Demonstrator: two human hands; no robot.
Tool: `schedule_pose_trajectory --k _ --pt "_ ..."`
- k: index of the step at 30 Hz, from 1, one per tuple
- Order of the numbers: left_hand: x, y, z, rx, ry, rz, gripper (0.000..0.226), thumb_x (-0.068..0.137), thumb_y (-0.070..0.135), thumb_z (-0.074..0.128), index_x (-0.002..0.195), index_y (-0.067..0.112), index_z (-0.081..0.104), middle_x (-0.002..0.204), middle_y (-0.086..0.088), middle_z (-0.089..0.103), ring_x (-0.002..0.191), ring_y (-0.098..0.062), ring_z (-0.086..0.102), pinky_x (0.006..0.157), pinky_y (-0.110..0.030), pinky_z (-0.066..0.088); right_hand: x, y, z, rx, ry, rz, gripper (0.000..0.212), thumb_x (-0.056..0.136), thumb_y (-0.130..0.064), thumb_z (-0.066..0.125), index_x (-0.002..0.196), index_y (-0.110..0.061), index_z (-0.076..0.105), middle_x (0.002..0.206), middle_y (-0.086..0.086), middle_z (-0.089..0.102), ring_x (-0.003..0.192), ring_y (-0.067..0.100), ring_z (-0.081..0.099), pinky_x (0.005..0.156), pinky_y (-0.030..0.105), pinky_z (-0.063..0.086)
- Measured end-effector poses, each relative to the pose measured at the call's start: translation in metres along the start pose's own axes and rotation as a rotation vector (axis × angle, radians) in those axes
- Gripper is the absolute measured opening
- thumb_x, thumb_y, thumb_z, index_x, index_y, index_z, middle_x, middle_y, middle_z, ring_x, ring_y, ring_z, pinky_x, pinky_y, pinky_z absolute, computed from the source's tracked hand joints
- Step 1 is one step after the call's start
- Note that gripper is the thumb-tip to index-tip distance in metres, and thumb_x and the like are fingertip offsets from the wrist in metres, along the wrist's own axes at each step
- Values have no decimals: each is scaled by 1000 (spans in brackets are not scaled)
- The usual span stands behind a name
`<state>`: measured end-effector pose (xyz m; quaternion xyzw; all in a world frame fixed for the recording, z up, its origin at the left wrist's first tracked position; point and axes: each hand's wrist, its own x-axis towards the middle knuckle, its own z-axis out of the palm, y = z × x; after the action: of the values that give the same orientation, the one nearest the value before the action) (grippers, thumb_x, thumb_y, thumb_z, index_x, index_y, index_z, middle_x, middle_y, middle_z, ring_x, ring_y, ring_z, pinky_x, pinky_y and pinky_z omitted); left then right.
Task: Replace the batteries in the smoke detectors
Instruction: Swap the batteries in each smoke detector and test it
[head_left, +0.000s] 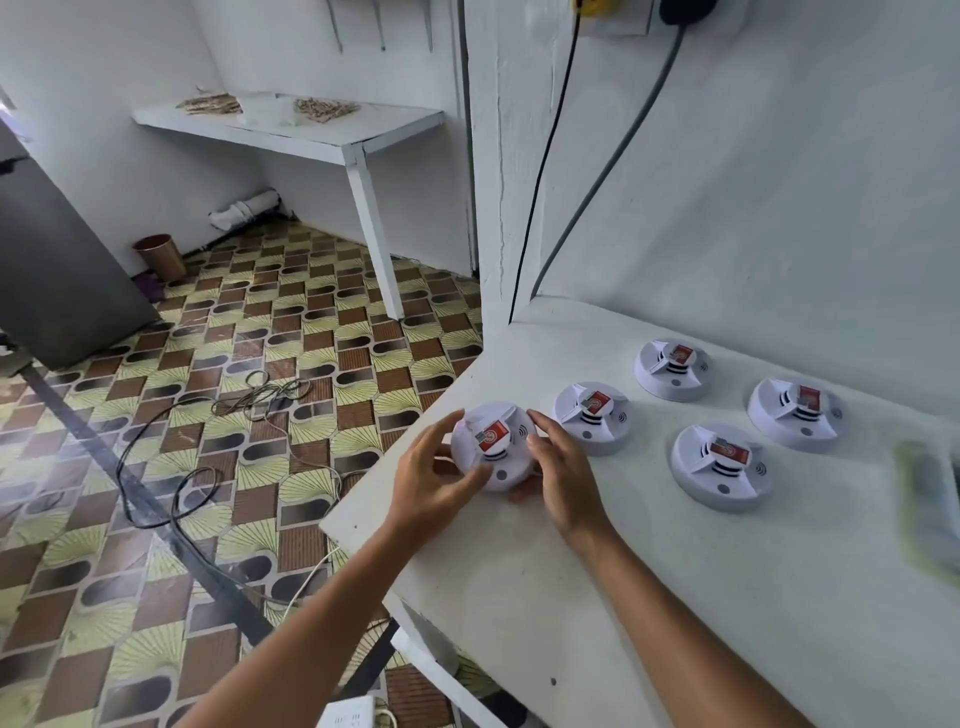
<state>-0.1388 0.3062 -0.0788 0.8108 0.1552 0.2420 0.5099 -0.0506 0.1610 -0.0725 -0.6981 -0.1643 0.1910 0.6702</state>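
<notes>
Facing white table, patterned floor

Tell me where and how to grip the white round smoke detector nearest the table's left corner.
Grip the white round smoke detector by its outer rim, one hand from each side, as the left hand and right hand do. It is a low dome on the white table; the sloping top probably offers little purchase, the rim more.

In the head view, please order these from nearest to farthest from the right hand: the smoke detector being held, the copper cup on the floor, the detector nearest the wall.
1. The held smoke detector, gripped between the right hand and left hand, at the table corner.
2. The detector nearest the wall, farther back on the table.
3. The copper cup, far left on the floor.
</notes>
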Motion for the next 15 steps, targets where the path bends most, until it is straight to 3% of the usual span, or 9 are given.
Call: schedule_pose_trajectory --k 2,4,7,10,13,15 --pt "2 0 1 31 -11 -37 90 58 54 79 135 18 52 115 0 65 88 -8 69 70 -29 60 -2 -5 -1 0 -15 21 23 97 -24 48 114 -32 60 114 -8 68 104 9 65 86 29 55" --pt "4 2 4 88 -20 -46 96 53 54 86 135 20 52 122 2 58 104 -10 63 83 -36 57 -3 -8 -2 22 -27 38 33 88 -38 51 117 -27 62 114 -4 69 105 15 66 90 43 55" --pt "7 10 11 186 -40 -68 103 50 39 94 140 20 46 130 2 48 114 -8 47 95 -27 46 -3 -9 -3 51 -37 76 52 79 -50 52 123 -23 59 118 0 68 109 18 64 95 51 51" --pt "9 16 12 227 -57 -29 100 51 41 92 138 24 45 129 1 47 113 -9 44 88 -23 43 -8 -20 -2 54 -29 120 50 81 -52 51 124 -27 55 123 2 64 111 19 63 92 51 53" --pt "23 23 6 208 -91 15 84 49 55 82 125 37 51 120 6 50 109 -14 50 85 -33 54 0 -33 -4 23 -26 117 32 99 -31 45 129 -21 50 118 5 63 101 23 66 70 38 61" --pt "46 26 4 183 -110 50 79 50 55 83 120 40 50 120 7 52 109 -15 52 84 -38 57 14 -47 -6 -53 33 73 34 99 -28 47 131 -18 51 113 7 64 98 23 66 65 35 61"
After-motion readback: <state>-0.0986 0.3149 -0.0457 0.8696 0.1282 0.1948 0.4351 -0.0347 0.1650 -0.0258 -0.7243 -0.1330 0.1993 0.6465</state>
